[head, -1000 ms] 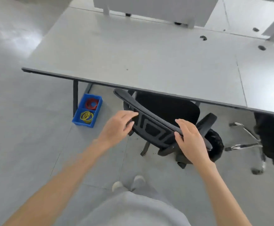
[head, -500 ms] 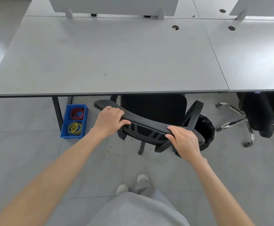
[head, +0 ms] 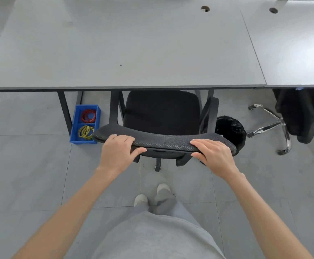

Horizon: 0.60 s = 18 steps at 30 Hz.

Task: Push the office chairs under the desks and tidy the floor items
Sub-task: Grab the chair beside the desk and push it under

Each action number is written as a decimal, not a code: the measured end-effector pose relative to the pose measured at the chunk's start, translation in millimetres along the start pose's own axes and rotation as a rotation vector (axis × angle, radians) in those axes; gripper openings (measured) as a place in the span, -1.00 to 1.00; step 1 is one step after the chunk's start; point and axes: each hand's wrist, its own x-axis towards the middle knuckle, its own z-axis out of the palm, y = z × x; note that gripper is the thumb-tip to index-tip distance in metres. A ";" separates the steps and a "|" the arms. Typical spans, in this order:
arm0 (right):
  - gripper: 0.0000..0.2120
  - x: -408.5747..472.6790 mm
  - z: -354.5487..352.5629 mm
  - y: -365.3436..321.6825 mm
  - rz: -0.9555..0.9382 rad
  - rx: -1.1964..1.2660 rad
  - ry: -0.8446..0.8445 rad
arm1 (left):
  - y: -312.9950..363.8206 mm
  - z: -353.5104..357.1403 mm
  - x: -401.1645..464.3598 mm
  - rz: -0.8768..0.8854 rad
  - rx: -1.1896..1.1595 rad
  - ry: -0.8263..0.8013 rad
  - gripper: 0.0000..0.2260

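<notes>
My left hand (head: pixel 117 153) and right hand (head: pixel 213 156) each grip the chair (head: pixel 161 113) back's top edge, fingers curled over, desk (head: pixel 126 45) just beyond.

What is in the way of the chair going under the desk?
Nothing visible blocks it. The chair sits between the desk legs, seat front already under the desk. The blue bin is off to its left and the black wastebasket to its right, close by the armrest.
</notes>
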 end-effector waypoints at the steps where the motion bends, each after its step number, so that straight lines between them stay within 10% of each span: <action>1: -0.48 -1.4 -1.0 1.1 -0.019 0.009 -0.010 | 1.9 1.3 -7.7 -0.012 -0.016 0.004 -0.43; 18: -0.40 7.2 5.5 -21.2 -0.005 0.005 0.119 | -25.1 3.5 -13.9 -0.018 -0.036 -0.012 -0.32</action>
